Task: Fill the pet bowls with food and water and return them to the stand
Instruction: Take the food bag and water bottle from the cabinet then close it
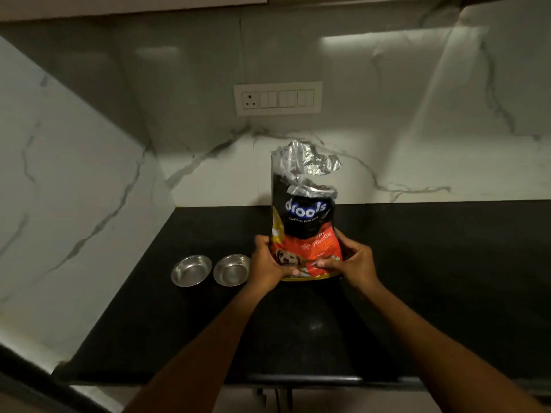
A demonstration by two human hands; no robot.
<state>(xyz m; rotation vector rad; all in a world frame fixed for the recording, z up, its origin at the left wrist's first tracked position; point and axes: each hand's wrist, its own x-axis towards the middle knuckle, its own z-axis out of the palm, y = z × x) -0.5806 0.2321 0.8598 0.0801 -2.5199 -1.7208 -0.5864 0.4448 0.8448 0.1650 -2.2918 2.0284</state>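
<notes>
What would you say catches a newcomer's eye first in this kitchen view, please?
The tall black and orange dog food bag with its torn silver top stands open at the middle of the black stone counter, held near its base by the left hand and right hand. Just left of it sit two round, empty steel bowls side by side. Behind, a white switch panel is set in the marble wall.
</notes>
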